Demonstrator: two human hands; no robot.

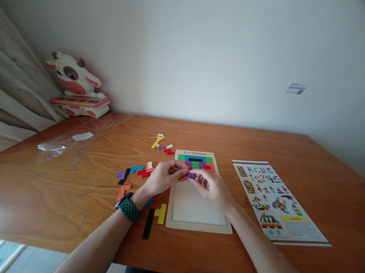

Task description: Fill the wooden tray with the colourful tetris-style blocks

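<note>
- Progress looks early: in the wooden puzzle tray (169, 217) only the far rows are showing coloured blocks, and the near, larger part is lying bare and pale.
- You are holding a purple piece (190, 175) over the tray, just near of the filled rows, with both hands meeting on it.
- Your left hand (163, 177) is pinching the piece's left end between thumb and fingertips; your right hand (212, 187) is closing its fingers on the right end.
- Loose pieces (138, 170) are lying on the table (45, 194) left of the tray, with a smaller cluster (162, 143) farther off, and a yellow piece (160, 213) and a black piece (148, 223) near the tray's near-left corner, so I judge most of the placing is yet to be done.
- A pattern sheet (277, 202) is lying flat right of the tray.
- A cow toy (75, 84) is sitting at the far left corner, well apart.
</note>
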